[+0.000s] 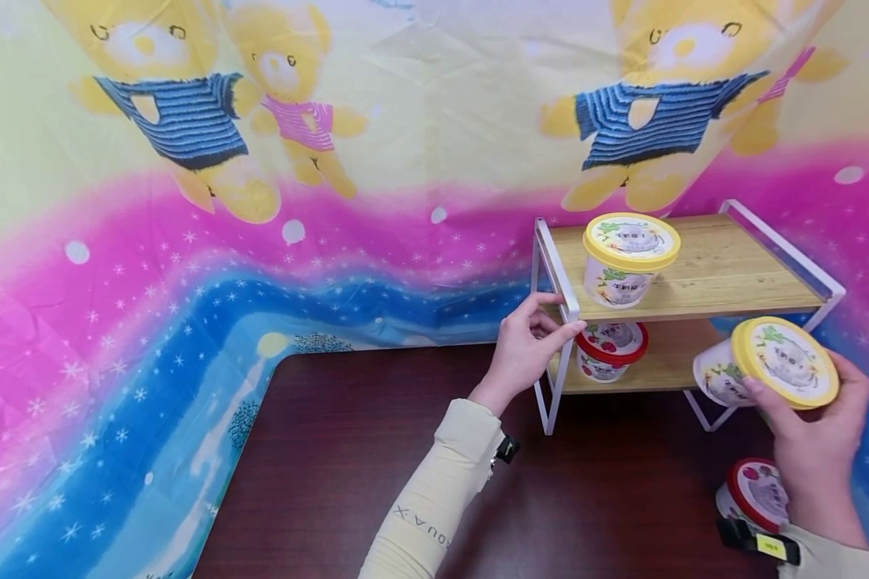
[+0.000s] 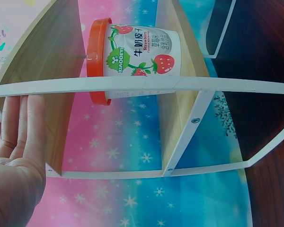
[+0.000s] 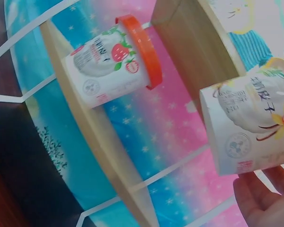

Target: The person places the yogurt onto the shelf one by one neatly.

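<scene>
My right hand (image 1: 821, 438) grips a white tub with a yellow lid (image 1: 789, 362), tilted, in front of the right side of a two-tier shelf (image 1: 739, 261). Vanilla flowers are printed on the tub, as the right wrist view shows. At the shelf's front left corner, my left hand (image 1: 525, 346) holds the white metal frame (image 2: 132, 84) between thumb and fingers. Another yellow-lidded tub (image 1: 626, 261) stands upright on the top board. On the lower board stands a red-lidded strawberry tub (image 2: 144, 59), partly hidden by the top board in the head view.
A second red-lidded tub (image 1: 755, 492) is on the dark brown table (image 1: 319, 466), partly covered by my right wrist. Behind the shelf hangs a colourful cloth (image 1: 420, 201) with printed bears, running along the table's back and left side.
</scene>
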Demonstrator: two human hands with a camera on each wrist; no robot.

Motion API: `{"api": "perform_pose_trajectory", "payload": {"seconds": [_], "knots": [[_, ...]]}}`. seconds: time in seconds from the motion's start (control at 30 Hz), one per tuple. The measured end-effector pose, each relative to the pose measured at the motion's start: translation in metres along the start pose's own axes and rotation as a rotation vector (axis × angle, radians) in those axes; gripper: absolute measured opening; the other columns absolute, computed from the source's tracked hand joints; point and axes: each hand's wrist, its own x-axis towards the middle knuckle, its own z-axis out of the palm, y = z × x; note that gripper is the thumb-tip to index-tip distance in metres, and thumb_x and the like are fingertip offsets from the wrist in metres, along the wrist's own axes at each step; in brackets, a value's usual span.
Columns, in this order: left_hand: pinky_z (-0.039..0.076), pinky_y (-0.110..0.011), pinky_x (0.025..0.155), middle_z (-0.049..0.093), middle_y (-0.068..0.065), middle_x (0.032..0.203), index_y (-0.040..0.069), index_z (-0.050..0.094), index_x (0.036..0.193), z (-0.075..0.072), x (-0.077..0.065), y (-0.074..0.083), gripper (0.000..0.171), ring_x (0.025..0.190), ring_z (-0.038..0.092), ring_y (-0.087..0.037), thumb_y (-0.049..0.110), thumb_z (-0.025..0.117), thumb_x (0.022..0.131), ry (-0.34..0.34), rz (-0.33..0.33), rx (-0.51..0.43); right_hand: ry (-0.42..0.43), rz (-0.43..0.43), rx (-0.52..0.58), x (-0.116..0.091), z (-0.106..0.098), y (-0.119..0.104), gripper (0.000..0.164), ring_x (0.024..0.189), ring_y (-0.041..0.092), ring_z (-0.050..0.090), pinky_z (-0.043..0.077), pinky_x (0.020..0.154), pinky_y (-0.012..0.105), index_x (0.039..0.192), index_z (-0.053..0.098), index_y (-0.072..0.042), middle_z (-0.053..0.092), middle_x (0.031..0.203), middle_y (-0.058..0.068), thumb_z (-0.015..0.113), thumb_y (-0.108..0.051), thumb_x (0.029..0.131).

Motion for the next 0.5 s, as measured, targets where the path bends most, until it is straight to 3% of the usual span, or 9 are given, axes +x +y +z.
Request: {"api": "perform_pose_trajectory", "payload": {"seconds": [0.2,0.5], "knots": [[0.056,-0.027,0.063,0.067,0.006,0.080,0.013,0.063,0.126,0.000,0.000,0.000,0.037,0.071,0.065,-0.009,0.023,0.078,0.093,0.002,0.000,0.005,0.024,-0.088,-0.017,0.002,0.003,-0.007,0.073,0.121,0.020,0.054,0.048,0.091,0.015,0.143,0.040,-0.006,0.050,0.139,0.013,0.069,0.023,0.082],[0.056,-0.027,0.063,0.067,0.006,0.080,0.013,0.063,0.126,0.000,0.000,0.000,0.037,0.072,0.065,-0.008,0.021,0.078,0.093,0.002,-0.003,0.001,0.032,-0.100,-0.092,0.005,0.005,-0.015,0.072,0.127,0.021,0.049,0.044,0.098,0.016,0.145,0.039,-0.009,0.048,0.143,0.011,0.067,0.020,0.086]]}}
